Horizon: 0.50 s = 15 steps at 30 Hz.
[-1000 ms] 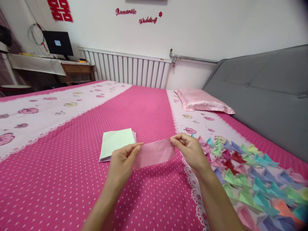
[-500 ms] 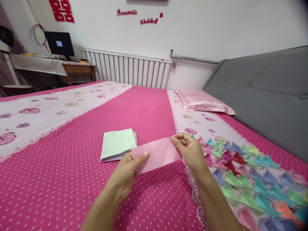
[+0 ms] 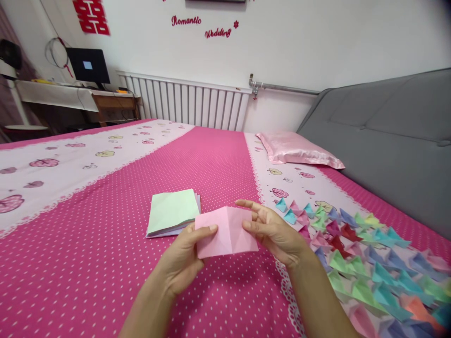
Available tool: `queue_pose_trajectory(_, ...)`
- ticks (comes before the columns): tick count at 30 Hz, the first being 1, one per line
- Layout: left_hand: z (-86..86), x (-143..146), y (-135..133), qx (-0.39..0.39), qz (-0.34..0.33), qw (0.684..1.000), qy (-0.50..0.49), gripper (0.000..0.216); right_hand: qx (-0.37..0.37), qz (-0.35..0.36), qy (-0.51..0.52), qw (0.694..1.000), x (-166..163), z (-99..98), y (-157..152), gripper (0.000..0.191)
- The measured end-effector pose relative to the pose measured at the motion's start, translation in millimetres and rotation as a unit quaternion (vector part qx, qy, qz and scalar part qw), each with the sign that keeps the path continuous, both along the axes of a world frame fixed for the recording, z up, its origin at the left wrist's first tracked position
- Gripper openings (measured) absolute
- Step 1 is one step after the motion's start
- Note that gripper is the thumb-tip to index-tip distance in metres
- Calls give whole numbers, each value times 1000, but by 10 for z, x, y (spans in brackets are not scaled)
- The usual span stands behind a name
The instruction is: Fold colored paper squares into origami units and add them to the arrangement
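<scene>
A pink sheet of folded paper (image 3: 229,232) is held up over the bed, with a crease running down its middle. My left hand (image 3: 188,251) pinches its left end, thumb on the front face. At the right end, my right hand (image 3: 276,230) grips it between thumb and fingers, the index finger stretched out above the top edge. Just behind my left hand lies a stack of square paper (image 3: 174,211), pale green on top. To the right of my right hand, rows of small folded paper boats (image 3: 355,265) in several colours cover the bedspread.
The pink dotted bedspread (image 3: 95,253) spreads under everything. A pink pillow (image 3: 298,149) lies near the grey headboard (image 3: 384,122). Against the far wall are a white radiator (image 3: 186,101) and a desk with a monitor (image 3: 88,65).
My right hand has moved from the paper's upper right corner to its right edge, with fingers now behind it. The paper looks shorter and bends at the middle crease.
</scene>
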<state>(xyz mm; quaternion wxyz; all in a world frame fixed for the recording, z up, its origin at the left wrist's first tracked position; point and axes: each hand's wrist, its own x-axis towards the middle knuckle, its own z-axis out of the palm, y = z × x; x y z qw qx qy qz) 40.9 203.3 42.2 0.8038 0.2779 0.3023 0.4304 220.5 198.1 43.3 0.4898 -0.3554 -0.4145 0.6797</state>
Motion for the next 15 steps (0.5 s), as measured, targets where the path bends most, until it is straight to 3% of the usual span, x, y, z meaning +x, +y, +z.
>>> queue_pose_trajectory(6,-39,-23,-12,66,-61,996,31,28,19,59,-12,998,-54,-27,-12,51)
queue_pose_trajectory(10,-44,-6,-15,103,-109,988,43,33,48,58,-35,997,-90,-22,-35,48)
queue_pose_trajectory(12,-40,10,-22,111,-101,987,60,39,61,48,-50,996,-105,-14,-50,48)
queue_pose_trajectory(15,-51,34,-25,132,-37,983,120,47,78,21,-78,994,-125,-1,-69,47)
